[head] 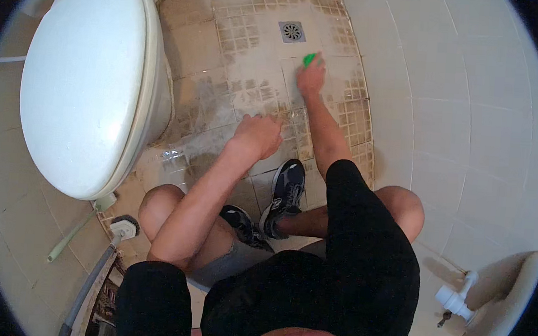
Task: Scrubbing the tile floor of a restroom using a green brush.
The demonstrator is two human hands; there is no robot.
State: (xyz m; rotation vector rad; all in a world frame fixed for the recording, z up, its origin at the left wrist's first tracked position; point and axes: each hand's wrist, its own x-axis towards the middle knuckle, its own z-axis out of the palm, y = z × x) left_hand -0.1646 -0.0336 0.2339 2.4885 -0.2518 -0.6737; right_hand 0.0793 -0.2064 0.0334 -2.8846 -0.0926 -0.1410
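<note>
My right hand [311, 78] is stretched forward, its fingers around a small green scrubber [309, 59] at the tiled floor, just below a square metal floor drain [292, 32]. Most of the scrubber is hidden by the fingers. Closer to me, my left hand [259, 133] hovers over or rests on the floor with its back up; its fingers are bent and partly hidden, and nothing shows in it. The floor tiles [257, 66] are wet, with pale, whitish areas around the drain and brown grime left in the small mosaic squares.
A white toilet [85, 85] with its lid down stands at the left. Beside it are a green-handled toilet brush [71, 236] and a long-handled floor brush [124, 228]. A tiled wall [441, 110] rises on the right. A basin [503, 301] with white drain piping sits at lower right.
</note>
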